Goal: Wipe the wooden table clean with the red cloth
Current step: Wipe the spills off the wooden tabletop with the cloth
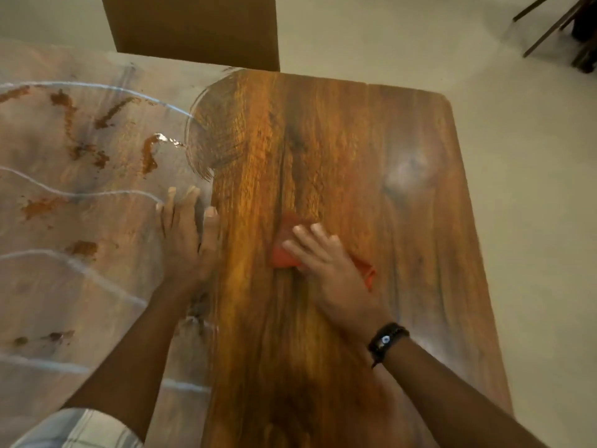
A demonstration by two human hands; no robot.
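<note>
Fingers (310, 236) of right hand (326, 263) flat on red cloth (284, 257)

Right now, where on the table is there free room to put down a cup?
The bare wood between the right hand, which presses the red cloth, and the table's right edge is free, and so is the far strip near the cardboard box. The left side is crowded: a stained plastic sheet under the left hand.
</note>
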